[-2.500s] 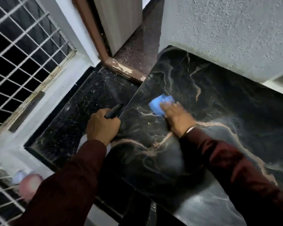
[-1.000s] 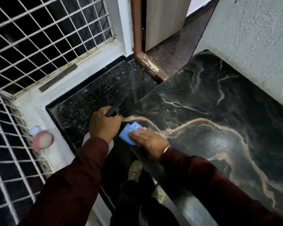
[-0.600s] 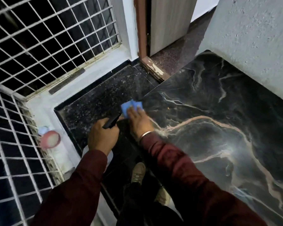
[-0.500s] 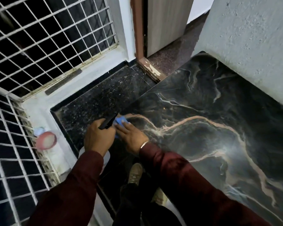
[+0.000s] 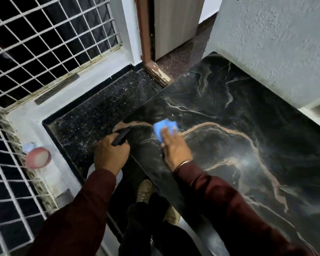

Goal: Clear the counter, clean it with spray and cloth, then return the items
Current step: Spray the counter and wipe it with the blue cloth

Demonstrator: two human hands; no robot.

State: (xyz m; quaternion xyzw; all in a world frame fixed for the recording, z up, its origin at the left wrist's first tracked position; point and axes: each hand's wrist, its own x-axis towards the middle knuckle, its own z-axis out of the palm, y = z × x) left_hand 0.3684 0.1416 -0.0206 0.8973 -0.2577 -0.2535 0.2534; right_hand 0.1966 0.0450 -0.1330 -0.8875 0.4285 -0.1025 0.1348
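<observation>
the right hand (image 5: 175, 145), fingers flat on the blue cloth (image 5: 163, 129), has slid it from the counter (image 5: 229, 108) edge toward mid-frame; wiping continues. the left hand (image 5: 110, 154) grips the spray bottle (image 5: 121, 135).

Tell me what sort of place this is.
Probably a home utility nook or balcony beside a doorway. A dark marble counter meets a rough plastered wall, a white window grille closes off the left side, and a wooden door stands ajar beyond a worn frame.
</observation>
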